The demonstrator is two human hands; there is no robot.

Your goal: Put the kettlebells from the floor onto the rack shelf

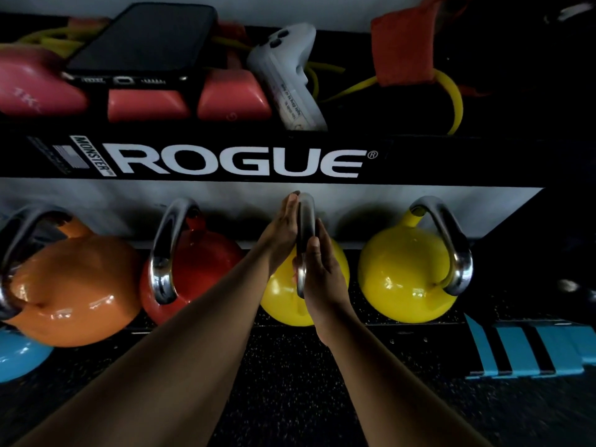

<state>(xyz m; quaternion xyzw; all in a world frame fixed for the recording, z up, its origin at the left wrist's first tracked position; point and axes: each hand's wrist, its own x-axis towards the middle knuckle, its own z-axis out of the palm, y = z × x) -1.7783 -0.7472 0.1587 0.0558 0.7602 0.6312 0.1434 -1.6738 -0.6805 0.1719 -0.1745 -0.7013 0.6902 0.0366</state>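
Note:
A yellow kettlebell (280,296) with a steel handle sits on the low rack shelf (403,326), third in a row. My left hand (280,235) lies flat against the left side of its handle. My right hand (324,279) presses the right side, thumb across the front, so the handle is clamped between both palms. Beside it on the shelf stand an orange kettlebell (74,285), a red kettlebell (200,262) and a second yellow kettlebell (403,272). A blue kettlebell (19,359) sits lower at the far left, partly cut off by the frame.
A black rack beam (419,162) marked ROGUE runs just above the kettlebell handles. The upper shelf holds a phone (145,40), a white controller (283,69), pink dumbbells (148,104) and a yellow band (454,98). A blue-striped object (522,353) lies on the speckled floor (290,398), right.

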